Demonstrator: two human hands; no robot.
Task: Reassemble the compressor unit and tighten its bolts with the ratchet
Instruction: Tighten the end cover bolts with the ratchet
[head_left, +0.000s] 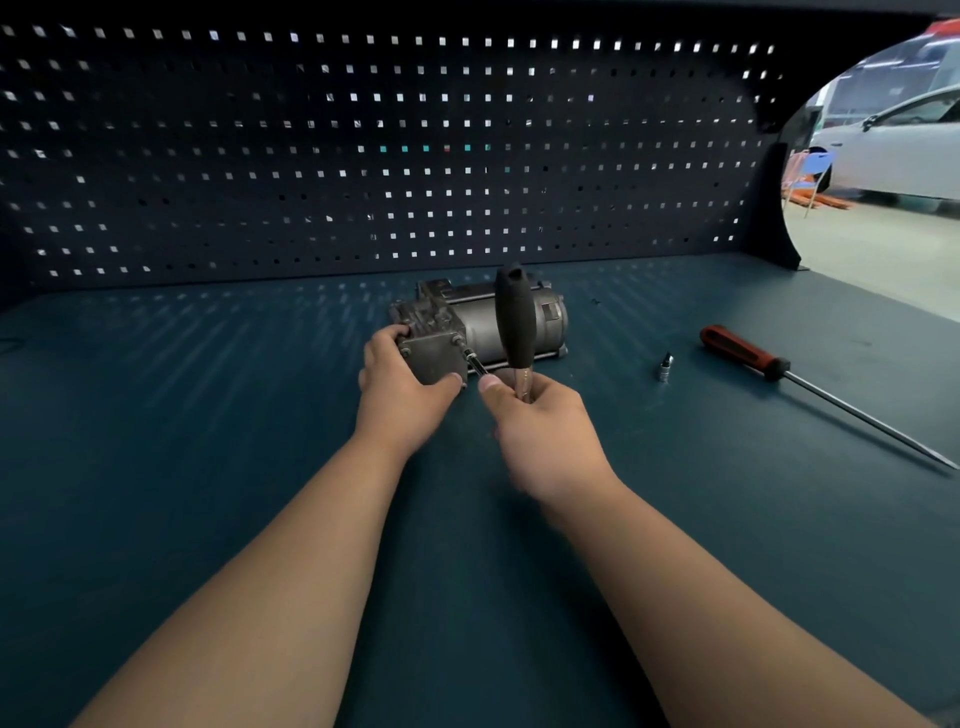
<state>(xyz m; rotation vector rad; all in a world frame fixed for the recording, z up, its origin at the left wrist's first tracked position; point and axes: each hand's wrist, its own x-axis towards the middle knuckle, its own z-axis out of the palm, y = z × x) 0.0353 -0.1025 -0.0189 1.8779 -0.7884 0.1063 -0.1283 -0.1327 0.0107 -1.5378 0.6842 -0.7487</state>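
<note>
Gripping the near end block of the compressor (475, 325), the left hand (402, 384) has its fingers curled over the block's left side. Its thumb lies along the lower front edge, so the hand clamps the housing between them. The left forearm reaches forward from the lower left, with the wrist roughly straight.

The compressor lies on its side near the middle of the bench (208, 415), close to the pegboard (311, 156). Its round grey motor body points to the right.

The right hand (545, 431) sits just beside the left, close to it. Its fingers are closed around the bright metal neck of the ratchet (514, 322), and the thumb is pressed along the top. The ratchet's black handle stands almost upright above the fist, crossing in front of the motor body. A thin extension bar (475, 362) runs from the hand up and left to a bolt (458, 340) at a corner of the end block. The right forearm comes in from the lower right, angled towards the centre.

A small socket (665, 365) stands on the bench well to the right. Beyond it lies a screwdriver (748, 353) with a red and black handle, its long shaft pointing to the right edge. A pale car (898, 145) shows past the end of the pegboard.
</note>
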